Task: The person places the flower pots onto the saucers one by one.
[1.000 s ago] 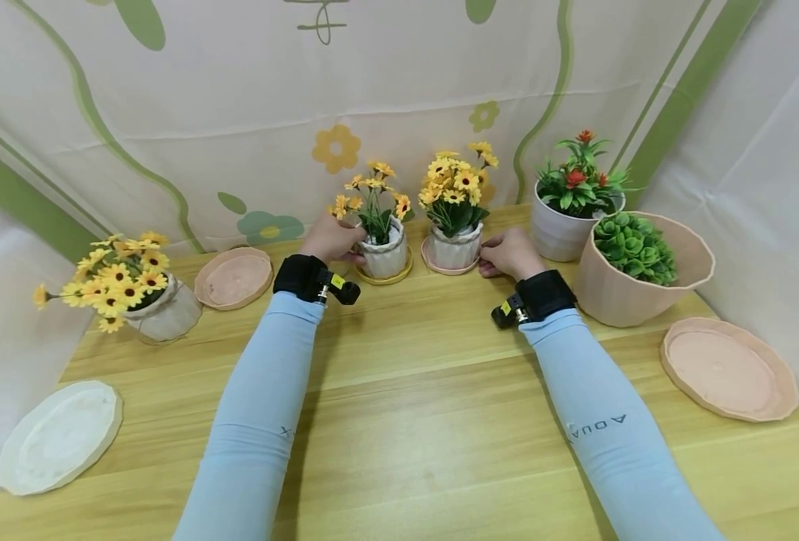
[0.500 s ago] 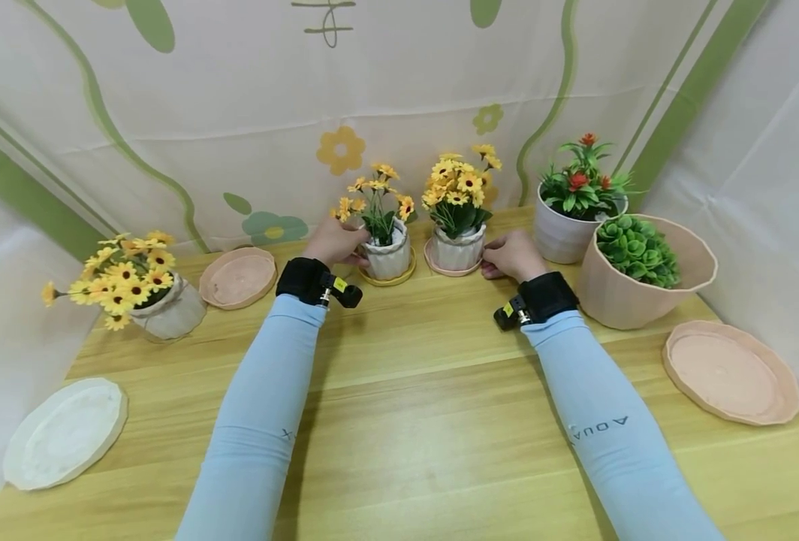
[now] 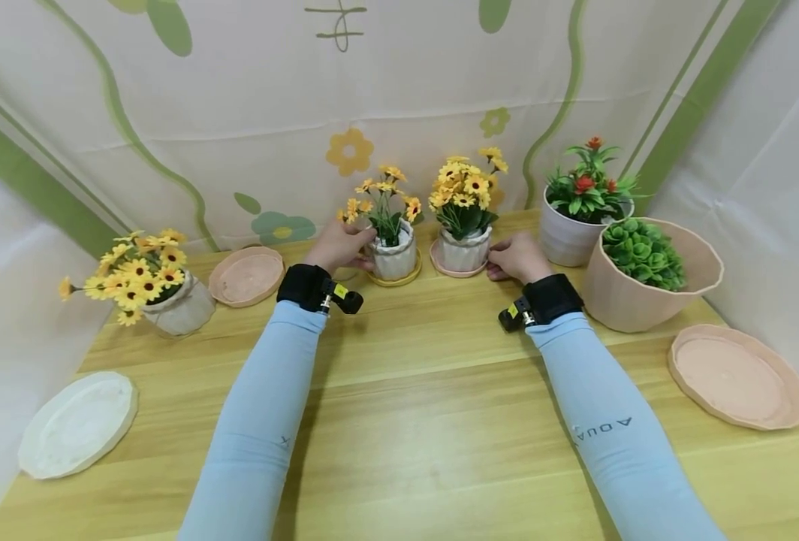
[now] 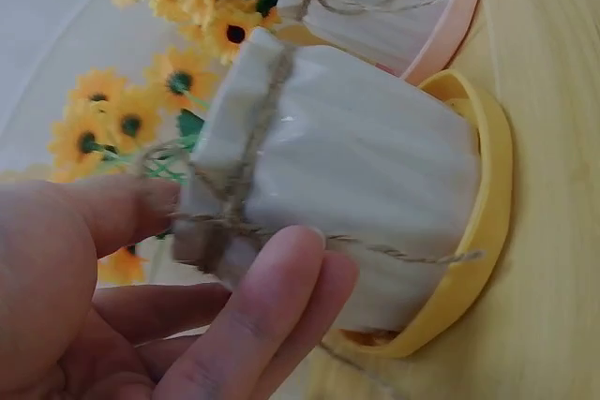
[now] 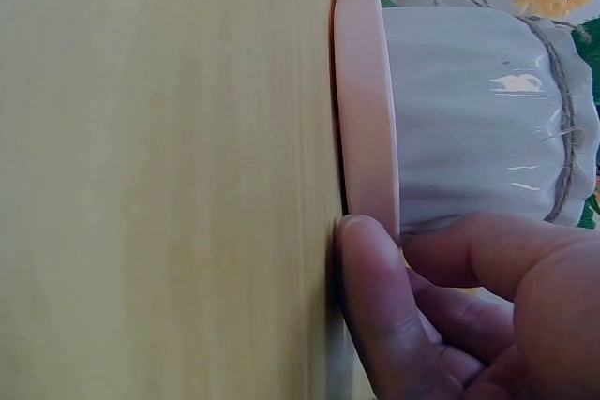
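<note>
My left hand (image 3: 337, 246) is at the left side of a small white ceramic flowerpot (image 4: 366, 166) with yellow daisies and twine tied round its neck. The thumb is up by the rim; two extended fingers (image 4: 258, 311) lie lower, against the pot's side. This pot sits in a yellow saucer (image 4: 497, 175). To its right, a similar daisy pot (image 3: 463, 252) stands upright in a pink saucer (image 5: 366, 110). My right hand (image 3: 521, 257) pinches that pink saucer's edge between thumb and forefinger, close over the table.
Further left are a third daisy pot (image 3: 182, 306), a pink tray (image 3: 246, 276) and a white tray (image 3: 78, 424). Beyond the right hand stand a red-flowered pot (image 3: 568, 233), a large pink pot (image 3: 616, 300) with a green plant, and another pink tray (image 3: 737, 376). A curtain (image 3: 237, 83) hangs behind.
The head view has turned slightly, so the whole scene sits a little further right. Both hands keep their places at the two middle pots.
</note>
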`<state>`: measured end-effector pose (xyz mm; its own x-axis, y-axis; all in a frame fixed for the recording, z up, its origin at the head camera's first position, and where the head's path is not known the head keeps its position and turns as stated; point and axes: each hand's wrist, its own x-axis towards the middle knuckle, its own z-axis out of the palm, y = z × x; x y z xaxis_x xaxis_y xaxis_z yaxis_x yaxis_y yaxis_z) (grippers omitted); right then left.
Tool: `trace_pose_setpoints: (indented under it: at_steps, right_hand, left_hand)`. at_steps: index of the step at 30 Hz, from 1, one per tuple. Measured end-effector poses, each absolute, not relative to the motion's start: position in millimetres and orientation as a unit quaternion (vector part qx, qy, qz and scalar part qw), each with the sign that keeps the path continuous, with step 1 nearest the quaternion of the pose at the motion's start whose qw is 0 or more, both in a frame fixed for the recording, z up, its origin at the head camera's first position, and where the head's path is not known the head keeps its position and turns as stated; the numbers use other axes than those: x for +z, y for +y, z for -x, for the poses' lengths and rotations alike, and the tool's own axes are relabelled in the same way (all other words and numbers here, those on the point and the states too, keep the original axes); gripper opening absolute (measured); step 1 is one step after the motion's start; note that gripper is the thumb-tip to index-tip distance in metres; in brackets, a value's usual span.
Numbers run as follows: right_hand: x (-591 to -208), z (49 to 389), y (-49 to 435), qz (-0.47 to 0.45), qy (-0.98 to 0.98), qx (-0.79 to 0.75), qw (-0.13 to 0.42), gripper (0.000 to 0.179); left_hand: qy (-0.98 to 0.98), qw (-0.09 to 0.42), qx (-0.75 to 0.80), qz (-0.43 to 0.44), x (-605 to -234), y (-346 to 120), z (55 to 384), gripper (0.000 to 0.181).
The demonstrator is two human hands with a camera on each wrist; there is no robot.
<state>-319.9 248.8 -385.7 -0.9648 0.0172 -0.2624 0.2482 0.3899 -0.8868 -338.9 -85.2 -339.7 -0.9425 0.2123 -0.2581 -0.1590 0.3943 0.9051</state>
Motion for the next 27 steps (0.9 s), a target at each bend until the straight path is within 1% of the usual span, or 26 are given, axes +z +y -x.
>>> trace_pose_setpoints:
  at_steps: [2, 5, 8, 14, 17, 19, 22, 24, 25, 27]
  right_hand:
    - [-387, 320, 249, -0.078, 0.828, -0.544, 0.106, 0.036]
    - [-387, 320, 248, -0.077, 0.829, -0.544, 0.107, 0.036]
    - [-387, 321, 246, -0.077, 0.827, -0.547, 0.106, 0.036]
    - [-388, 322, 245, -0.074, 0.826, -0.548, 0.106, 0.036]
    - [-387, 321, 245, -0.073, 0.83, -0.543, 0.106, 0.037]
    - [-386, 321, 245, -0.074, 0.832, -0.54, 0.106, 0.037]
    - [-386, 320, 246, -0.075, 0.834, -0.537, 0.105, 0.036]
    - [-385, 320, 247, -0.076, 0.835, -0.535, 0.105, 0.036]
    - [-385, 320, 247, -0.078, 0.834, -0.535, 0.106, 0.036]
    - [-384, 319, 248, -0.079, 0.836, -0.533, 0.107, 0.037]
  left_hand:
    - [0.818, 0.171, 0.549, -0.021, -336, -89, 334, 0.045]
    - [0.826, 0.157, 0.541, -0.025, -330, -98, 323, 0.054]
    - [0.836, 0.136, 0.53, -0.035, -326, -112, 312, 0.056]
    - [0.866, 0.104, 0.487, -0.035, -324, -157, 289, 0.052]
    - [0.886, 0.079, 0.456, -0.035, -328, -182, 277, 0.049]
    - [0.907, 0.043, 0.416, -0.048, -332, -196, 270, 0.044]
    - [0.934, -0.027, 0.35, -0.068, -339, -213, 263, 0.032]
    - [0.941, -0.055, 0.325, -0.075, -343, -221, 260, 0.027]
    - [0.943, -0.059, 0.319, -0.074, -346, -225, 259, 0.026]
    - [0.942, -0.046, 0.327, -0.061, -349, -231, 258, 0.027]
